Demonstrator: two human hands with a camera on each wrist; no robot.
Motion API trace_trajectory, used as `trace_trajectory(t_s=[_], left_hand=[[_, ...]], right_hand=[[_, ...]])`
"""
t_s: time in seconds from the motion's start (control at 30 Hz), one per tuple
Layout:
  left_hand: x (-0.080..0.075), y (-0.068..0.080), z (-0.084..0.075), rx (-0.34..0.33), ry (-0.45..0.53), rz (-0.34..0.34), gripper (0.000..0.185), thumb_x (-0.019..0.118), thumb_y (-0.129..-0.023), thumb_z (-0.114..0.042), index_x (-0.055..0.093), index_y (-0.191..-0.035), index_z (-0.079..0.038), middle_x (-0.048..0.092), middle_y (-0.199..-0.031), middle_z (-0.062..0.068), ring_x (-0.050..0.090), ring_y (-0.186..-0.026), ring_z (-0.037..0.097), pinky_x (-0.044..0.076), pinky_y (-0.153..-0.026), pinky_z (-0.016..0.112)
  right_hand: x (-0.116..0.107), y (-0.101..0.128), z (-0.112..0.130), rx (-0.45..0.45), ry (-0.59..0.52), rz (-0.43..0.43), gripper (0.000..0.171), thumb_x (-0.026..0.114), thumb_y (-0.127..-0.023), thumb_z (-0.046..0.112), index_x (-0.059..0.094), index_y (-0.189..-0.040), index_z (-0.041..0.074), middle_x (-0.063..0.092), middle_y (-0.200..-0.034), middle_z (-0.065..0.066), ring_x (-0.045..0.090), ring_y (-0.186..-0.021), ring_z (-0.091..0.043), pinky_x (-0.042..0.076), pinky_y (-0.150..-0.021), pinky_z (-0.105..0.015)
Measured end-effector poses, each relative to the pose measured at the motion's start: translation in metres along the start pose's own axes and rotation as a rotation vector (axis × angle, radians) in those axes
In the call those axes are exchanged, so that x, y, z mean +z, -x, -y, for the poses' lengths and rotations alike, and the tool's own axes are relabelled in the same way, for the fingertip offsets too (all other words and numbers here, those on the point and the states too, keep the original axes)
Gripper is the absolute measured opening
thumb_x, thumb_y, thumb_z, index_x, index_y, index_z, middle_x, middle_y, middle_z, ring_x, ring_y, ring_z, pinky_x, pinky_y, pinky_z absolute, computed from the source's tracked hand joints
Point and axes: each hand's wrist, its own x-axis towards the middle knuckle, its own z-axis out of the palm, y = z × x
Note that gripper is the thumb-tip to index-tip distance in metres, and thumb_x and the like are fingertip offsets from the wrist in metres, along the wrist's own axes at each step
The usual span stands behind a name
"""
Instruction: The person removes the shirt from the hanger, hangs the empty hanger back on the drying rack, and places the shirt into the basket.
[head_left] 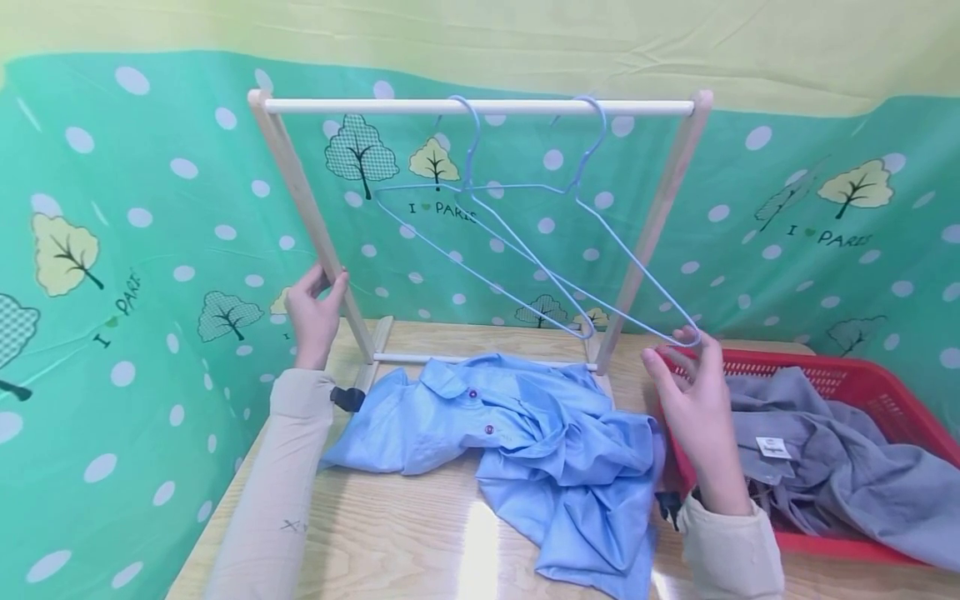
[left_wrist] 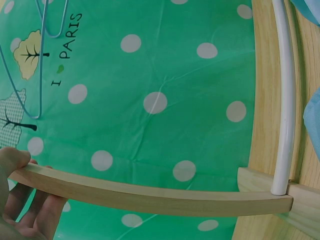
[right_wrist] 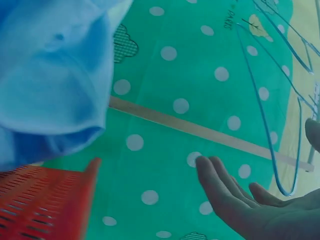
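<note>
My left hand (head_left: 313, 312) grips the left post (head_left: 303, 196) of a wooden clothes rack, thumb on one side and fingers round the other, as the left wrist view (left_wrist: 30, 200) also shows. Two blue wire hangers hang from the rack's white top rail (head_left: 360, 107). My right hand (head_left: 697, 400) is at the lower right corner of the right hanger (head_left: 637, 267). In the right wrist view its fingers (right_wrist: 220, 187) are extended, thumb apart, with the hanger's end beside them. A light blue buttoned shirt (head_left: 450, 425) lies crumpled on the table below the rack.
A red plastic basket (head_left: 847, 371) stands at the right, holding a grey garment (head_left: 840, 450) with a white label. The left hanger (head_left: 517, 242) hangs bare and overlaps the right one. Behind the rack is a green dotted curtain (head_left: 187, 350). The wooden table (head_left: 390, 533) shows in front.
</note>
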Motion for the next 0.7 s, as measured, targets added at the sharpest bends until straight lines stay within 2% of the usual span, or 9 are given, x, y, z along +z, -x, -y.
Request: trace_trajectory(t_s=[0.1,0.23,0.43,0.6,0.7], left_hand=[[0.0,0.0,0.001,0.002,0.004,-0.002,0.028,0.071,-0.094,-0.025,0.073,-0.117,-0.011,0.072,-0.117,0.014,0.066,-0.113,0.021,0.055,-0.099,0.035],[0.0,-0.001,0.001,0.001,0.003,-0.006,0.028,0.071,-0.093,-0.025,0.073,-0.118,-0.011,0.072,-0.117,0.014,0.066,-0.112,0.02,0.055,-0.099,0.034],[0.0,-0.001,0.002,-0.005,-0.009,-0.01,0.028,0.071,-0.093,-0.026,0.073,-0.118,-0.012,0.071,-0.119,0.012,0.066,-0.112,0.019,0.055,-0.099,0.034],[0.0,-0.001,0.001,-0.009,0.004,-0.006,0.029,0.071,-0.093,-0.024,0.072,-0.119,-0.011,0.071,-0.12,0.013,0.066,-0.113,0.02,0.055,-0.1,0.036],[0.0,-0.001,0.001,-0.019,0.007,0.003,0.029,0.07,-0.094,-0.024,0.072,-0.12,-0.011,0.071,-0.12,0.014,0.065,-0.115,0.02,0.055,-0.1,0.037]], right_hand=[[0.004,0.001,-0.005,0.017,0.013,0.06,0.071,0.064,-0.098,0.031,0.024,-0.149,0.003,0.037,-0.152,-0.02,0.046,-0.136,-0.039,0.042,-0.108,-0.056],[0.012,0.002,-0.011,0.017,0.047,0.146,0.082,0.067,-0.095,0.036,0.019,-0.153,0.003,0.032,-0.154,-0.026,0.041,-0.137,-0.046,0.038,-0.11,-0.062],[0.025,0.006,-0.009,0.043,0.116,0.267,0.094,0.069,-0.092,0.046,0.011,-0.16,0.017,0.028,-0.159,-0.025,0.036,-0.141,-0.046,0.035,-0.113,-0.063],[0.039,0.007,-0.01,0.023,0.104,0.326,0.095,0.071,-0.09,0.047,0.013,-0.159,0.019,0.029,-0.159,-0.02,0.034,-0.142,-0.047,0.034,-0.112,-0.066],[0.049,0.008,-0.012,0.019,0.159,0.361,0.101,0.071,-0.088,0.052,0.01,-0.16,0.016,0.026,-0.16,-0.02,0.03,-0.144,-0.046,0.031,-0.113,-0.066]])
